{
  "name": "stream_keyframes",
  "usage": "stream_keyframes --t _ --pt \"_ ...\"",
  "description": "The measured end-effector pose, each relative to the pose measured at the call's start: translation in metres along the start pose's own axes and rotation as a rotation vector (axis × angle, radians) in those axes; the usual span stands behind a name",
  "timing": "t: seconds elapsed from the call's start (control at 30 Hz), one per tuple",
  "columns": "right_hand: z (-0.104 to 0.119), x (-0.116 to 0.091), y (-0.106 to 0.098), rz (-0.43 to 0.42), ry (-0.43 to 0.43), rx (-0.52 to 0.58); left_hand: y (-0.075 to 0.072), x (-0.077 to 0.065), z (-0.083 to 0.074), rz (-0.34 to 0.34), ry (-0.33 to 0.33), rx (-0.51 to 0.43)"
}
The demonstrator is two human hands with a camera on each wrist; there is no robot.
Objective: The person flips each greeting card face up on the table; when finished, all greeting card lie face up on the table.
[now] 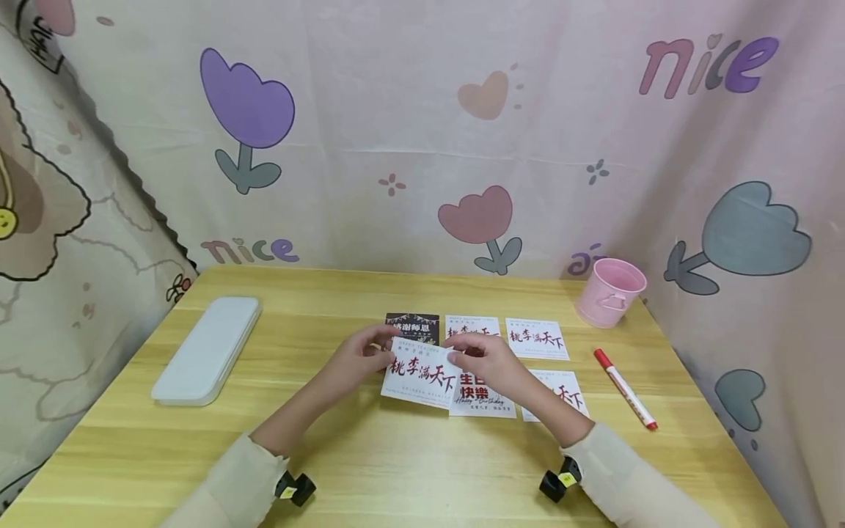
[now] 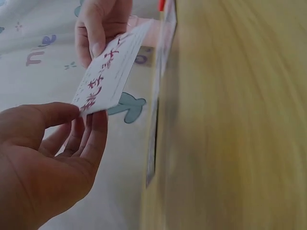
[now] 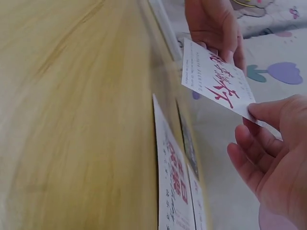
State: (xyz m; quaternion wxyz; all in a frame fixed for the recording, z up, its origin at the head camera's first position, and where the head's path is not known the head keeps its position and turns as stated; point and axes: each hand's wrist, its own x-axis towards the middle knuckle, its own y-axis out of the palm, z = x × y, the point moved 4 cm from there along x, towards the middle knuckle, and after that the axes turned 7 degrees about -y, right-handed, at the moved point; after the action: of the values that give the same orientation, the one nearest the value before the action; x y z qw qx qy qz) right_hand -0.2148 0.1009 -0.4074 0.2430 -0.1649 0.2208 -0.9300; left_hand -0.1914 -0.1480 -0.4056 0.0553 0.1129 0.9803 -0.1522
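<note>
A white card (image 1: 419, 374) with red brush lettering is held above the table between both hands. My left hand (image 1: 361, 358) pinches its left edge between thumb and fingers, and my right hand (image 1: 487, 361) pinches the upper right corner. In the left wrist view the card (image 2: 108, 72) is tilted and off the tabletop. Below and behind it lie a black card (image 1: 412, 323) and a white birthday card (image 1: 482, 402), both partly covered. Three more white cards with red lettering lie to the right, one being a fully visible card (image 1: 536, 339); the right hand and forearm hide parts of the others.
A white lidded case (image 1: 210, 350) lies on the left of the wooden table (image 1: 317, 469). On the right are a red-capped white marker (image 1: 626, 389) and, by the back edge, a pink bucket (image 1: 610, 293). A printed curtain (image 1: 370, 95) hangs behind the table.
</note>
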Motion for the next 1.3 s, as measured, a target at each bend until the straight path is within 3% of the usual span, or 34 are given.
stream_keyframes --t 0.37,0.77,0.97,1.1,1.3 --pt "-0.009 0.01 0.025 0.042 0.057 -0.096 -0.012 -0.006 0.022 0.052 -0.05 0.104" --pt "-0.016 0.025 0.044 0.105 0.004 -0.257 -0.024 0.004 0.039 0.042 -0.085 0.377" --pt "-0.018 0.029 0.047 0.108 -0.023 -0.388 -0.022 0.012 0.039 0.044 -0.09 0.519" --pt "-0.018 0.029 0.045 0.093 -0.049 -0.44 -0.019 0.015 0.036 0.061 -0.052 0.596" --pt "-0.018 0.026 0.045 0.072 -0.083 -0.528 -0.015 0.018 0.034 0.057 -0.024 0.659"
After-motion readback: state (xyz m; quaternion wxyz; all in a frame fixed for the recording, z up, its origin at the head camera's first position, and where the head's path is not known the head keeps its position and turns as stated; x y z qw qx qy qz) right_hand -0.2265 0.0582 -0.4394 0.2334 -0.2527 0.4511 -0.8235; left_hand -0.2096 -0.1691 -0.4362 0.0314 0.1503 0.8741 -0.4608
